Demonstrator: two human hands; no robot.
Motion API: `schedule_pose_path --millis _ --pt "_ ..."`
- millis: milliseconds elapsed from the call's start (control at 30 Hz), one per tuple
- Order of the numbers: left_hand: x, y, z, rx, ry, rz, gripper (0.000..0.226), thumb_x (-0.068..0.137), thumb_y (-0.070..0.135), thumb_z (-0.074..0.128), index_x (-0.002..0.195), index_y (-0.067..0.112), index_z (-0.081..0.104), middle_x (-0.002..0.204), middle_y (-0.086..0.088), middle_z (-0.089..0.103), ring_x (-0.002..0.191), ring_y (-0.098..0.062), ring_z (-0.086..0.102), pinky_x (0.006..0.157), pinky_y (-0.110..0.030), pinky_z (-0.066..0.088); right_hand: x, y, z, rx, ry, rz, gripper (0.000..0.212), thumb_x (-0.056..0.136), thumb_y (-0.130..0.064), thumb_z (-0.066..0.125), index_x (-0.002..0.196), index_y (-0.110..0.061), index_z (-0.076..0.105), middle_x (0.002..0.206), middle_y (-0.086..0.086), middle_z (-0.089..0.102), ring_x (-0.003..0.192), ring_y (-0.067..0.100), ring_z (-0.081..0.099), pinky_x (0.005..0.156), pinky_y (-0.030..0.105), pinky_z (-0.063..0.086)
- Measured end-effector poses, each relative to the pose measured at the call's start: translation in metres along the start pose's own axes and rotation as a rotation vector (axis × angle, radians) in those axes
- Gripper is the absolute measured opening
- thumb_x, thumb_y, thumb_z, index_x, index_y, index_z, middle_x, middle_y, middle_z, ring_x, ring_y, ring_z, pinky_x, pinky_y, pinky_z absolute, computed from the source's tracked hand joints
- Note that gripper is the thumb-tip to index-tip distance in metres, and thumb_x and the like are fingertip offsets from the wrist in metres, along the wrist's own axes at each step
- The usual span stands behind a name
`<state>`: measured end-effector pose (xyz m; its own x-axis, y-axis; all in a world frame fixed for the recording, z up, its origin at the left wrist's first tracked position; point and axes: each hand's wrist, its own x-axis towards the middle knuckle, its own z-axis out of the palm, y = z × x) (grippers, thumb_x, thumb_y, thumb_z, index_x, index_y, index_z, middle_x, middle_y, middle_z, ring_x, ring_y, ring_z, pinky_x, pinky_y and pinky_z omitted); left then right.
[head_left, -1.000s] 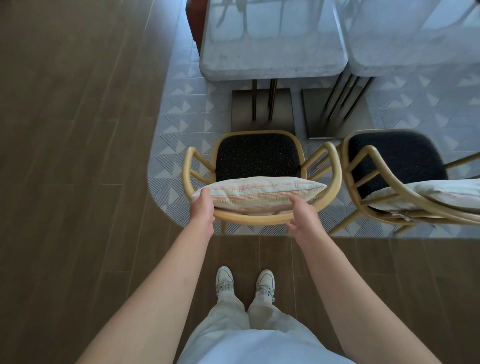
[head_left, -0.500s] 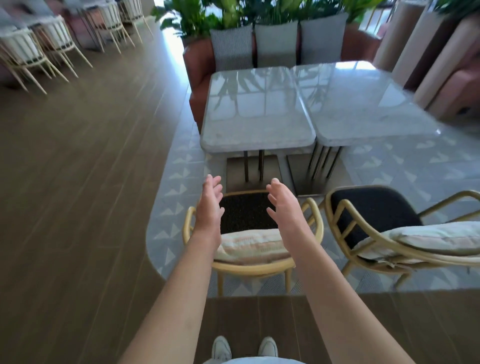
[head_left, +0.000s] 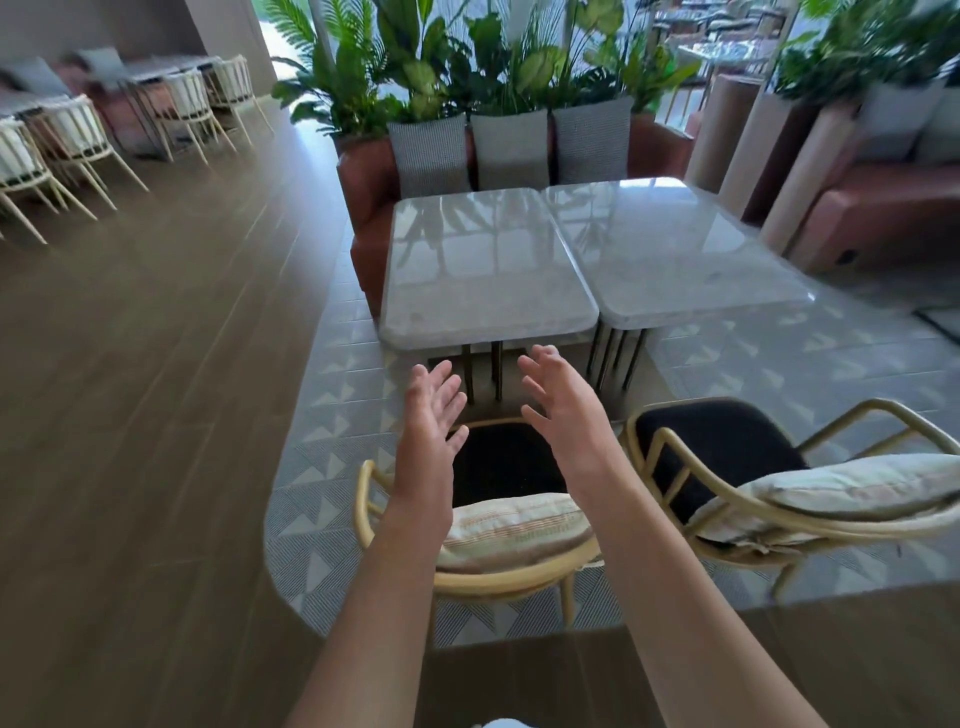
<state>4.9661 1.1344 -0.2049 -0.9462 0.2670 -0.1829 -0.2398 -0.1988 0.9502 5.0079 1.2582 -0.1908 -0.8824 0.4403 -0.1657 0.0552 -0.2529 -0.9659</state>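
Head view looks forward and down over our two bare forearms, which reach out side by side. Our left hand (head_left: 428, 415) is released: fingers straight and slightly spread, palm turned inward toward the other hand, gripping nothing. Our right hand (head_left: 563, 410) is likewise released, fingers loosely fanned and a little bent, palm facing left, and it too grasps nothing. Both hands hang in the air above the chair (head_left: 498, 583), apart from each other and touching none of its parts.

That chair has a curved tan frame and a dark seat (head_left: 506, 462). It stands on the patterned tile floor (head_left: 322, 499) just before the left table (head_left: 478, 270), facing it. The striped cushion (head_left: 511, 530) leans against the inside of the chair's back rail, resting on the rear of the seat. It lies below and between our wrists, partly hidden by our left forearm.

To the right, just beside it, stands a second chair (head_left: 727, 447) of the same make, turned at an angle, with a pale cushion (head_left: 862, 483) against its back. The left table sits edge to edge with a right table (head_left: 675, 249); both have glossy marble-like tops. Behind them runs a rust-coloured sofa (head_left: 366, 202) with three grey pillows (head_left: 511, 148) propped upright, and leafy plants (head_left: 467, 62) rise behind. A wooden floor (head_left: 130, 415) spreads to our left, where a row of pale chairs (head_left: 67, 135) stands well away, blurred.
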Motion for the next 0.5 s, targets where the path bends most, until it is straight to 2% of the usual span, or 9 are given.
schedule_pose_path --millis 133,500 --pt "0.013 0.006 -0.004 0.043 -0.031 0.006 0.059 0.106 0.055 0.019 0.151 0.026 0.044 0.154 0.001 0.047 0.14 -0.014 0.045 0.12 -0.045 0.03 0.005 0.0 0.009 0.009 0.036 0.012 0.04 0.104 -0.036 0.044 0.143 -0.026 0.049 0.147 -0.003 0.051 0.137 0.014 0.044 0.116 0.04 0.036" --pt "0.048 -0.007 0.019 0.052 -0.173 -0.063 0.059 0.105 0.056 0.021 0.152 0.027 0.042 0.157 0.001 0.043 0.141 -0.013 0.043 0.121 -0.044 0.028 0.01 0.004 -0.009 -0.04 0.183 -0.009 0.05 0.103 -0.041 0.043 0.15 -0.023 0.041 0.15 -0.004 0.049 0.138 0.011 0.045 0.117 0.038 0.036"
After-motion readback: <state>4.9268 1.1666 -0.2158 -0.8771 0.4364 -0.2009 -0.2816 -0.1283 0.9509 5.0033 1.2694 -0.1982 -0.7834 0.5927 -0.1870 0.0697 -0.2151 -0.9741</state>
